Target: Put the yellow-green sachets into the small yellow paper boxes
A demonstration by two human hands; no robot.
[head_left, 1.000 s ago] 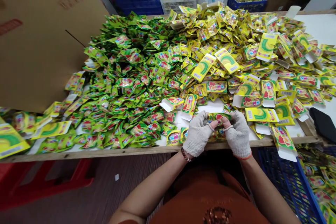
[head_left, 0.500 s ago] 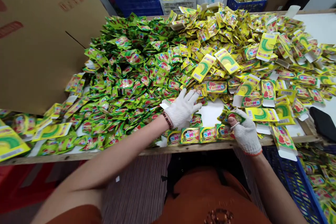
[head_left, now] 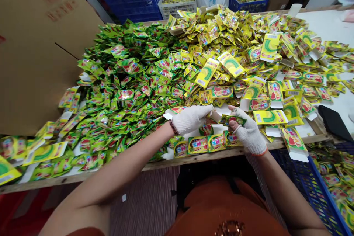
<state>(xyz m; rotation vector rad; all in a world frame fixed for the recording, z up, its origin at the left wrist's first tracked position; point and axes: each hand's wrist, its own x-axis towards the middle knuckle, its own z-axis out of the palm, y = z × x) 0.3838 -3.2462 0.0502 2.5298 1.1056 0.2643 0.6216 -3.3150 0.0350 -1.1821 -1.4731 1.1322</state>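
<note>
My left hand [head_left: 192, 118], in a white knit glove with a beaded bracelet at the wrist, is closed around a small candy box [head_left: 212, 116]. Its open end faces right, and the hand hides most of it. Just right of it, my right hand [head_left: 250, 131], gloved with bare fingertips, pinches green candy packets [head_left: 234, 119] near that opening. Below the hands a row of yellow pineapple-print boxes [head_left: 197, 145] lies along the table edge. One green packet [head_left: 206, 129] rests between the row and my hands. Another box [head_left: 177, 110] lies behind my left wrist.
Green packets [head_left: 132, 70] heap up on the left, yellow packets [head_left: 212, 33] at the back. Flat and loose boxes [head_left: 269, 117] lie on the right, beside a black phone [head_left: 336, 122]. A large carton [head_left: 35, 62] stands left; a blue crate [head_left: 318, 188] sits below right.
My left hand has gone from spread over the packets to gripping a small box, its end turned right. My right hand has moved slightly left and up with the green packets. The view has shifted.
</note>
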